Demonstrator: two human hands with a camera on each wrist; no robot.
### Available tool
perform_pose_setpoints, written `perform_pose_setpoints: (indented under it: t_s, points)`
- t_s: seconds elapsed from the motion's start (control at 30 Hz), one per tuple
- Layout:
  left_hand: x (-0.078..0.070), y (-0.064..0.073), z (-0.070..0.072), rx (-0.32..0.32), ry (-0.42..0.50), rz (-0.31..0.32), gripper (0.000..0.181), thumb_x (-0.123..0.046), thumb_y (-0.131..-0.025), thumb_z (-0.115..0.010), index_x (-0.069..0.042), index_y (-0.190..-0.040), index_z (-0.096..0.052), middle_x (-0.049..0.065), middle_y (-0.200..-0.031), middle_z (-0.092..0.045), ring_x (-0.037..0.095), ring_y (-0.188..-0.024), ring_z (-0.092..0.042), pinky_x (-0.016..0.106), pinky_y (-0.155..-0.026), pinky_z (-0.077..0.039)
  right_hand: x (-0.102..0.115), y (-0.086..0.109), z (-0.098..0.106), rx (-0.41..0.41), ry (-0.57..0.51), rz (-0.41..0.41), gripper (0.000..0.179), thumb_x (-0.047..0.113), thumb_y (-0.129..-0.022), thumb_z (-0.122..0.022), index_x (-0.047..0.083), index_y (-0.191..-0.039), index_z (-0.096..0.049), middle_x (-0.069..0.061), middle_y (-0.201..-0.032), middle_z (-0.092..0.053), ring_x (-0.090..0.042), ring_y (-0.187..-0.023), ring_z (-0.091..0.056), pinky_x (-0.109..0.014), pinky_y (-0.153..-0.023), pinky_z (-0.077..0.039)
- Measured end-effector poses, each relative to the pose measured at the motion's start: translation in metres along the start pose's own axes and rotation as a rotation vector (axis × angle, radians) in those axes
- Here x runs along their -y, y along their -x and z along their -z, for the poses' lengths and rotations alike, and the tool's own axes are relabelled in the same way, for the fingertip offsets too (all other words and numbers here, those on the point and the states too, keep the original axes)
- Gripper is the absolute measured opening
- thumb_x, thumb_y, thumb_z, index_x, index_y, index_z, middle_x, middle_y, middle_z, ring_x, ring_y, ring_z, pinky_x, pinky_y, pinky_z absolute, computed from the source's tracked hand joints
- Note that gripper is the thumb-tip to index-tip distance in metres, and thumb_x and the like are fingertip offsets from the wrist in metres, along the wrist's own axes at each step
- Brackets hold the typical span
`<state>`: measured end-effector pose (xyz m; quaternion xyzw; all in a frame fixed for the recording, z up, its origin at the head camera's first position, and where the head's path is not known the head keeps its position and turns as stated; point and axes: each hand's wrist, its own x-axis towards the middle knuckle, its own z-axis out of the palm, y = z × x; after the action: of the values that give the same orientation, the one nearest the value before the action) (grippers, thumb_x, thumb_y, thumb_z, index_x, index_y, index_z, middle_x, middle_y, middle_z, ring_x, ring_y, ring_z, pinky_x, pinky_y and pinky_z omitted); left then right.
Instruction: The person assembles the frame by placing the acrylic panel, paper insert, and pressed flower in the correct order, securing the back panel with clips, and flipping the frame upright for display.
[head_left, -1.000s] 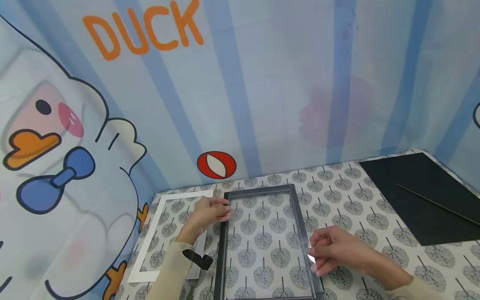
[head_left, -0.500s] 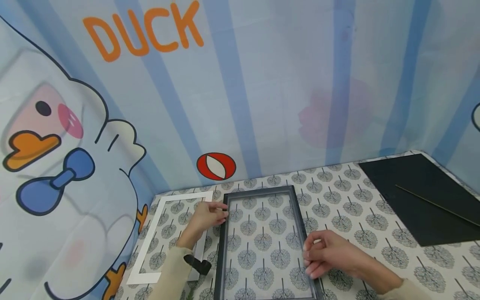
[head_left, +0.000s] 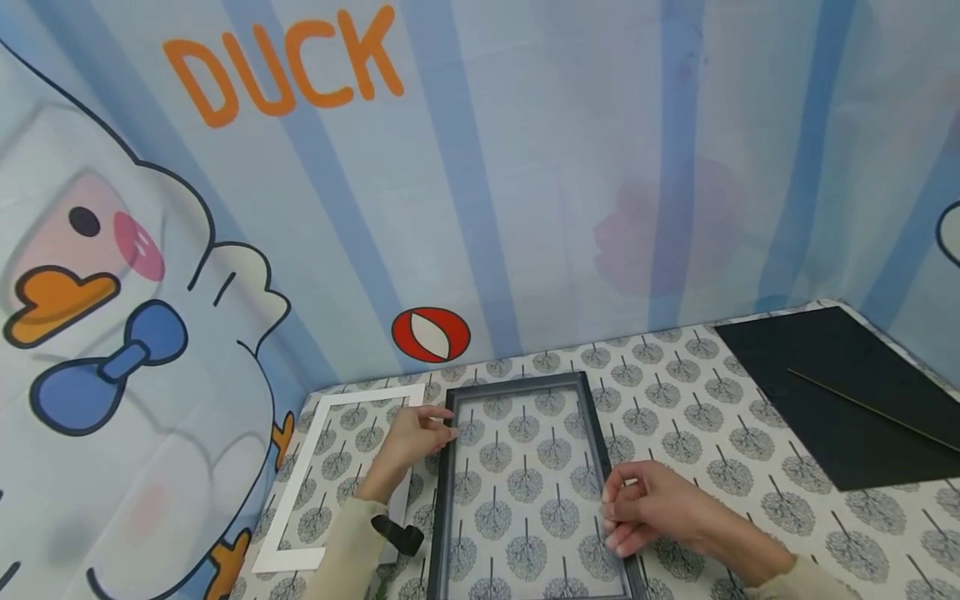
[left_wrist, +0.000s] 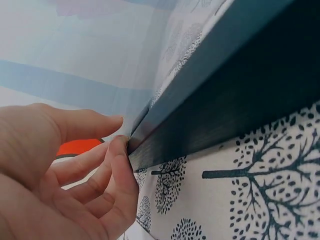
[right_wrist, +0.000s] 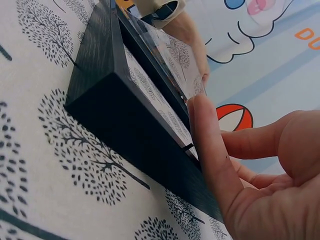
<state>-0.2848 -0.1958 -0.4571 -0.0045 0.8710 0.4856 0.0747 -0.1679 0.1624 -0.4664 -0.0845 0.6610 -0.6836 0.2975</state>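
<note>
A dark picture frame (head_left: 594,429) lies on the tree-print cloth, its opening showing the same print. Over it is a thin clear sheet (right_wrist: 167,47), raised above the frame's inner ledge in the right wrist view. My right hand (head_left: 656,512) pinches the sheet at the frame's right side, index finger stretched along the frame's wall. At the upper left my left hand (head_left: 408,442) holds the sheet's opposite edge between thumb and curled fingers, fingertips right at the frame's outer side (left_wrist: 200,110). The sheet hardly shows in the head view.
Left of the frame lies a white mat border (head_left: 300,500), partly behind the left sleeve. A black panel (head_left: 840,392) with a thin stick (head_left: 862,402) on it lies at the right. A duck-print backdrop (head_left: 562,167) rises behind the table.
My right hand has moved slightly left, over the frame's right side, and a glint between its fingers has gone. The left hand has barely shifted. The frame stays put.
</note>
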Motion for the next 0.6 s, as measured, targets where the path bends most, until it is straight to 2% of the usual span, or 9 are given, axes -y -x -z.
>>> perform_pose_setpoints:
  t_s: [0.33, 0.6]
  points:
    - [-0.0025, 0.0012, 0.0014, -0.021, -0.079, -0.021, 0.035, -0.01, -0.092, -0.079, -0.003, -0.125, -0.071, 0.012, -0.094, -0.076, 0.02, -0.078, -0.067, 0.036, -0.07, -0.056, 0.004, 0.0009, -0.0017, -0.014, 0.032, 0.009, 0.006, -0.003, -0.098, -0.063, -0.003, -0.102, -0.058, -0.011, -0.085, -0.072, -0.016, -0.068, -0.076, -0.034, -0.068, -0.067]
    - [0.0011, 0.0005, -0.0002, -0.02, -0.081, -0.015, 0.036, -0.009, -0.09, -0.081, -0.002, -0.125, -0.071, 0.009, -0.086, -0.074, 0.019, -0.073, -0.065, 0.031, -0.064, -0.051, 0.0063, 0.0044, -0.0059, -0.087, 0.133, -0.049, 0.012, 0.001, -0.095, -0.067, -0.005, -0.103, -0.06, -0.01, -0.079, -0.071, -0.015, -0.064, -0.073, -0.032, -0.064, -0.066]
